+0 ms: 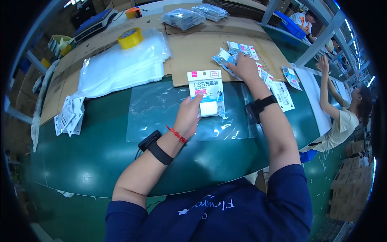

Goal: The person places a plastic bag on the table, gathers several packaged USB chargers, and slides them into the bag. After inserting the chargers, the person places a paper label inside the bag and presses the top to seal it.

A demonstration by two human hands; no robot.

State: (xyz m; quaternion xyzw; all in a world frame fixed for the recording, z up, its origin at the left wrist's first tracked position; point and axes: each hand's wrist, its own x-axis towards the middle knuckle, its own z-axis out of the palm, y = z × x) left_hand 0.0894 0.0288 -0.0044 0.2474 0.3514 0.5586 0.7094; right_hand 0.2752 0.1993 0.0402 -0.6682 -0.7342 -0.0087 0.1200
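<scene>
My left hand [188, 116] grips a charger pack [208, 85], a clear packet with a printed card and a white block in it. It is held upright above a large clear plastic bag [151, 115] lying flat on the green table. My right hand [246, 67] reaches to the far right, its thumb and fingers closed round the edge of another charger pack [222, 56]. Further charger packs [246, 50] lie beside and behind that hand, partly hidden by it. Nearby on the right are a printed white leaflet [283, 96] and a separate charger pack [292, 78].
A stack of clear bags [121, 70] bears a yellow tape roll [130, 38] at the back left. Folded leaflets [70, 116] lie at the left. Filled bags [183, 18] rest on cardboard [193, 44] behind. A co-worker [342, 117] stands at the right, near a metal post [320, 40].
</scene>
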